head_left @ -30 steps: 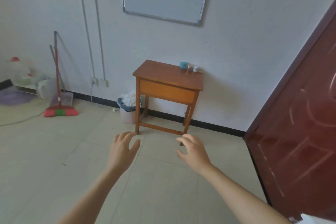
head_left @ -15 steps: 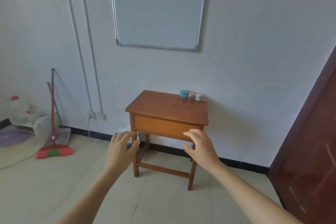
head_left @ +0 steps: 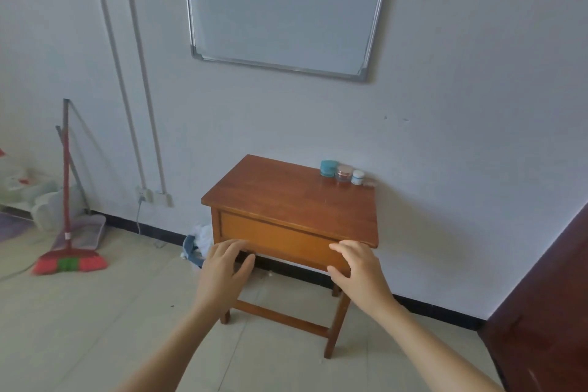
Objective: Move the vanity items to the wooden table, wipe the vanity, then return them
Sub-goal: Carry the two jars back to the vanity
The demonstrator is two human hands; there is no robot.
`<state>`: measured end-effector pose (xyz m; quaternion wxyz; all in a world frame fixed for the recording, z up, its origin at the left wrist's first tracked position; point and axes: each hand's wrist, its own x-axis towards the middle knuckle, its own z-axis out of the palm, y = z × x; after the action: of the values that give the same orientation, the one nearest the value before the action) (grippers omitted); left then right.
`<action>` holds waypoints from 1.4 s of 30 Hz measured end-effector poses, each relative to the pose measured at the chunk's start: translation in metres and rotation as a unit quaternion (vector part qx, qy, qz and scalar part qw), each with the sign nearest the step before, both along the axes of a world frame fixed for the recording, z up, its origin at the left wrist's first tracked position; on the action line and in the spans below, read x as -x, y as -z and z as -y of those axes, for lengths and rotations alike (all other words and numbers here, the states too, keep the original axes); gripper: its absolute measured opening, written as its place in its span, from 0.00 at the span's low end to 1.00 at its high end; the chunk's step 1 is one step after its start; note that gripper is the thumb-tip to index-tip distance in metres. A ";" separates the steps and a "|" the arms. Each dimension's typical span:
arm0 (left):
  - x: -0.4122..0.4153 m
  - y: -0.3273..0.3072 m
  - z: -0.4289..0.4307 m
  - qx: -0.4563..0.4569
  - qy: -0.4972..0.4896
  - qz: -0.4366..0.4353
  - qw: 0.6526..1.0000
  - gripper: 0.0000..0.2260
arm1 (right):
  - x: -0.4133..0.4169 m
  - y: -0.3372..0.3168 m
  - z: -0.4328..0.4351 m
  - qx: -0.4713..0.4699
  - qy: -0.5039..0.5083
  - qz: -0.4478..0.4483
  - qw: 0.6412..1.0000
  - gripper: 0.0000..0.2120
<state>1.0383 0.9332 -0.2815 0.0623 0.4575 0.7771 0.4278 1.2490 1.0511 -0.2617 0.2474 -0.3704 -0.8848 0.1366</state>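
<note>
A silver-framed whiteboard (head_left: 283,6) hangs on a white wall. Left of the whiteboard, two thin pipes (head_left: 119,73) run down to wall sockets (head_left: 154,196). Farther left and lower, a red broom (head_left: 70,264) leans on the wall beside a grey dustpan (head_left: 86,229). Below the whiteboard, a bin (head_left: 191,250) holds white waste. Lower right stands a dark red door (head_left: 547,312).

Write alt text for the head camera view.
An open left hand and right hand are held out toward a small wooden table against a white wall. Three small jars stand at its back right corner; a whiteboard hangs above, and a broom leans at left.
</note>
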 end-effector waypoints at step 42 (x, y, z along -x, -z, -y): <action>0.132 0.096 -0.500 0.213 0.060 0.003 0.975 0.17 | 0.100 0.102 -0.476 0.163 0.103 0.105 0.976 0.19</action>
<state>0.9061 1.4334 -0.3775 0.1866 0.4784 0.8212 0.2488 1.1488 1.5271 -0.3636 0.1020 -0.5073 -0.8288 0.2127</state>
